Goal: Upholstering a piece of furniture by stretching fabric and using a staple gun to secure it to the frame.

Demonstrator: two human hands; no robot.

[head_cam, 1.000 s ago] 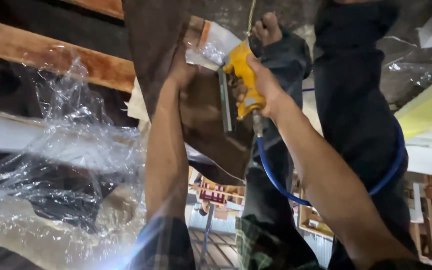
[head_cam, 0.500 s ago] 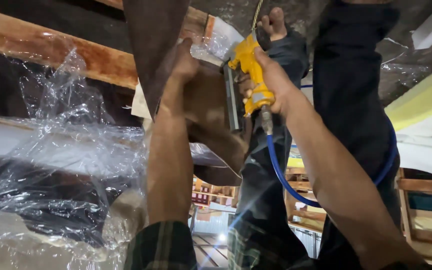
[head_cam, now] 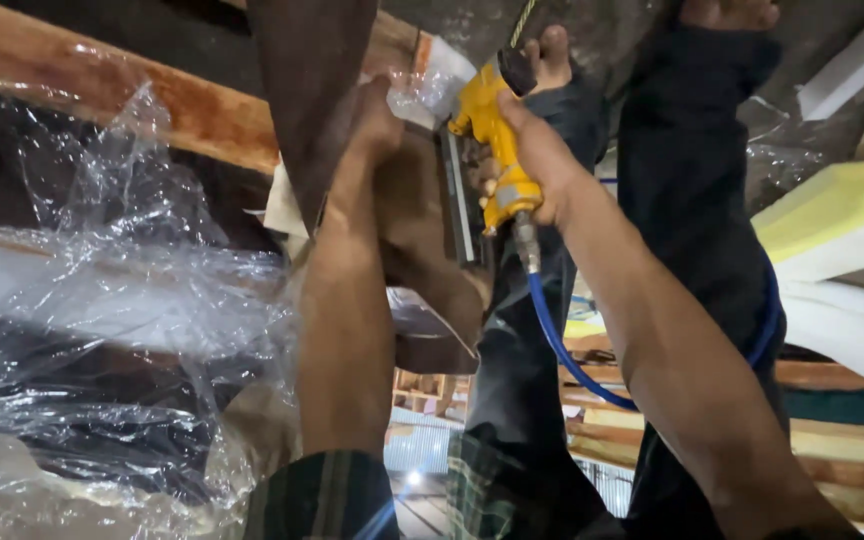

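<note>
Yellow staple gun (head_cam: 497, 150), gripped by the right hand (head_cam: 542, 160), has shifted left; left hand (head_cam: 372, 120) still clutches brown fabric (head_cam: 412, 220).

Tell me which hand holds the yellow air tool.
The right hand grips the yellow air tool, with the blue hose hanging below it. The left hand only presses the brown fabric.
</note>
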